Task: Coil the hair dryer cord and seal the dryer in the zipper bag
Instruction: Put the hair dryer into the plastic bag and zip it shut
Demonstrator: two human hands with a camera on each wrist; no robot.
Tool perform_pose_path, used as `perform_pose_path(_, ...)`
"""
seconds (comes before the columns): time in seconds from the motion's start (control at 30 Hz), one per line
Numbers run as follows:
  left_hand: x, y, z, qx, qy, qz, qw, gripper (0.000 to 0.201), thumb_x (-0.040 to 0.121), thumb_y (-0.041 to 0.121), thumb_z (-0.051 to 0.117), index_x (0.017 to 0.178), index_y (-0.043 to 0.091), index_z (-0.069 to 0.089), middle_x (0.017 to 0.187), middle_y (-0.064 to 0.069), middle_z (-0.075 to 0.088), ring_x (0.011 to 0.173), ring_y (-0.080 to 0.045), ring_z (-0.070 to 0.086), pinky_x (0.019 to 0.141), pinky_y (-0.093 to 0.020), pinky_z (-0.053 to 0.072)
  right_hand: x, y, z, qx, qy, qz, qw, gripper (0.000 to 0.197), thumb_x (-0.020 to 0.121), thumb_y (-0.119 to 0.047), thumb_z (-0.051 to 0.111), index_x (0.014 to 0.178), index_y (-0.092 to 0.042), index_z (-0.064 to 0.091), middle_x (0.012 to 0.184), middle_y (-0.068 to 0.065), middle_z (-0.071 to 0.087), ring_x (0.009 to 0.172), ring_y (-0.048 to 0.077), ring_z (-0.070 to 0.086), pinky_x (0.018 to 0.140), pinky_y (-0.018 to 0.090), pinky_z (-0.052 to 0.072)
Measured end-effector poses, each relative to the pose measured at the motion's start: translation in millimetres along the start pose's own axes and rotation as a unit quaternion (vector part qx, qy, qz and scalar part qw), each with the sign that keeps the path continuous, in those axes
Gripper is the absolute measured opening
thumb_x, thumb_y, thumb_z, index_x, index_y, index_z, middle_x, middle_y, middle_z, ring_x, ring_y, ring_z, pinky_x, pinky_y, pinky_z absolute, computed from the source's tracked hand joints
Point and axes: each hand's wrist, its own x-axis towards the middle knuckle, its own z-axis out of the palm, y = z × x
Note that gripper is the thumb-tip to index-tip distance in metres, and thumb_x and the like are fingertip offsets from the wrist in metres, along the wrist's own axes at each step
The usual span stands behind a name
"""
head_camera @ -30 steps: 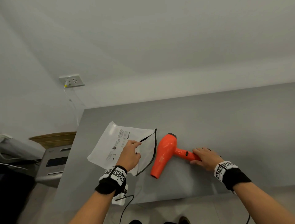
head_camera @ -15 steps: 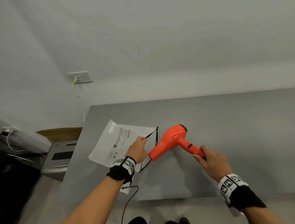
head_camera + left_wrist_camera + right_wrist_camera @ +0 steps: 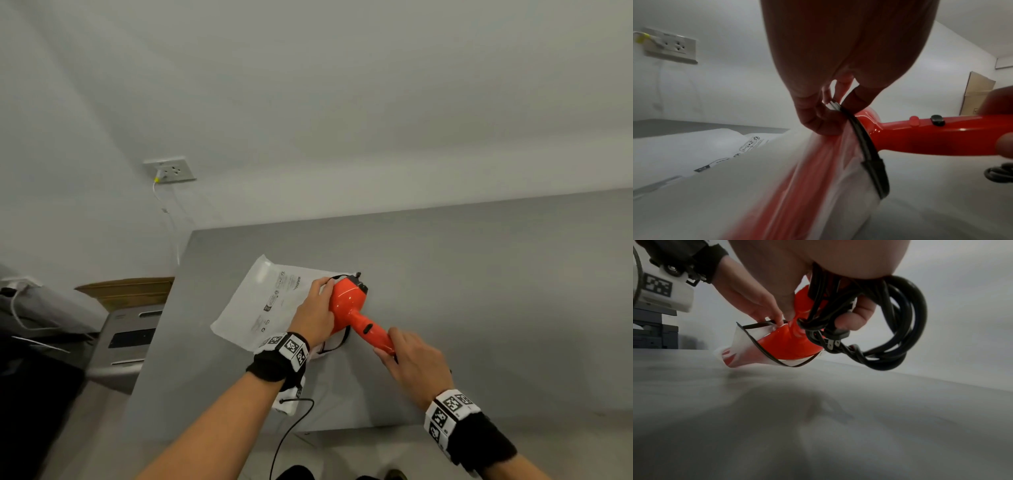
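Note:
The orange-red hair dryer [image 3: 347, 301] [image 3: 925, 133] [image 3: 785, 344] points nozzle-first into the open mouth of the frosted white zipper bag [image 3: 270, 301] [image 3: 715, 178] [image 3: 740, 344] on the grey table [image 3: 479, 291]. My left hand [image 3: 317, 308] [image 3: 830, 104] [image 3: 756, 305] pinches the bag's black zipper rim and holds the mouth open and lifted. My right hand [image 3: 411, 356] [image 3: 855, 313] grips the dryer's handle together with the coiled black cord [image 3: 890, 331], whose plug hangs under my fingers. The nozzle shows red through the bag's film.
A wall socket [image 3: 170, 170] with a white cable plugged in sits left of the table. A grey machine [image 3: 126, 339] and a cardboard box [image 3: 130, 291] stand beyond the table's left edge. A thin black wire [image 3: 291, 431] hangs from my left wristband.
My right hand lifted the dryer off the table, swung its nozzle left and pushed it into the bag's mouth. My left hand kept pinching the zipper rim and raised it.

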Motion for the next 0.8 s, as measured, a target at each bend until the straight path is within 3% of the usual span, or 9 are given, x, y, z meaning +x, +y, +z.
perform_pose_path(0.1,-1.3,5.4,2.2,-0.014,-0.002,0.018,1.000,0.069,0.092,-0.004,0.044,0.158,0.012,0.031,0.164,0.000,0.025,0.135,-0.028,0.050,0.112,-0.039,0.043,0.0,-4.0,1.0,-0.002,0.004,-0.005,1.000,0.033,0.094,-0.057,0.046,0.098,-0.026,0.053,0.079,-0.009,0.061,0.059,0.010,0.054,0.048,0.023,0.038)
perform_pose_path(0.23,-6.4,1.9,24.0,0.003,-0.031,0.120,0.992,0.070,0.087,0.002,0.042,0.157,0.010,0.037,0.160,-0.003,0.035,0.144,-0.022,0.041,0.121,-0.037,0.033,6.6,-10.1,-7.7,-0.001,-0.020,0.019,1.000,0.033,0.098,-0.058,0.040,0.105,-0.027,0.049,0.091,-0.009,0.062,0.080,0.014,0.063,0.057,0.027,0.035)
perform_pose_path(0.3,-7.7,-2.7,30.3,0.023,-0.044,0.132,0.990,0.071,0.086,0.009,0.041,0.157,0.013,0.037,0.157,0.000,0.037,0.142,-0.022,0.043,0.120,-0.039,0.035,11.2,-12.8,-10.6,0.007,-0.041,0.028,0.999,0.033,0.098,-0.059,0.037,0.104,-0.028,0.045,0.094,-0.009,0.061,0.084,0.015,0.063,0.059,0.029,0.035)
perform_pose_path(0.37,-8.6,-1.5,26.5,0.021,-0.034,0.105,0.994,0.064,0.091,0.014,0.048,0.154,0.017,0.040,0.153,0.002,0.038,0.130,-0.023,0.054,0.111,-0.038,0.044,12.3,-13.4,-9.7,0.020,-0.059,0.031,0.998,0.033,0.098,-0.060,0.037,0.103,-0.028,0.042,0.095,-0.008,0.061,0.085,0.016,0.062,0.060,0.031,0.038)
perform_pose_path(0.43,-6.0,3.6,16.6,0.019,0.030,0.039,0.999,0.052,0.096,0.027,0.056,0.146,0.021,0.045,0.143,0.004,0.042,0.112,-0.023,0.062,0.095,-0.038,0.051,9.8,-13.8,-6.2,0.029,-0.074,0.032,0.996,0.033,0.098,-0.060,0.036,0.103,-0.029,0.041,0.095,-0.009,0.060,0.084,0.016,0.061,0.061,0.031,0.038)
perform_pose_path(0.53,11.1,7.7,6.6,0.030,0.078,-0.034,0.996,0.046,0.092,0.036,0.064,0.132,0.017,0.050,0.129,-0.001,0.048,0.106,-0.024,0.061,0.089,-0.042,0.054,3.2,-17.5,0.5,0.041,-0.082,0.030,0.995,0.033,0.098,-0.060,0.036,0.106,-0.029,0.041,0.097,-0.009,0.059,0.084,0.015,0.061,0.062,0.030,0.040)
perform_pose_path(0.67,30.4,14.1,11.8,0.126,0.035,-0.051,0.990,0.026,0.096,0.025,0.056,0.116,0.008,0.060,0.121,-0.012,0.057,0.110,-0.032,0.059,0.092,-0.040,0.051,0.6,-26.1,4.1,0.047,-0.101,0.018,0.994,0.034,0.099,-0.060,0.036,0.108,-0.027,0.042,0.100,-0.009,0.059,0.078,0.012,0.055,0.061,0.028,0.039)
perform_pose_path(0.8,36.0,24.4,21.1,0.136,0.014,-0.058,0.989,0.017,0.100,0.012,0.050,0.106,0.002,0.063,0.114,-0.020,0.064,0.105,-0.037,0.063,0.085,-0.040,0.048,1.0,-28.8,4.8,0.049,-0.110,0.014,0.993,0.035,0.098,-0.060,0.035,0.109,-0.027,0.042,0.102,-0.009,0.058,0.077,0.011,0.050,0.062,0.029,0.038)
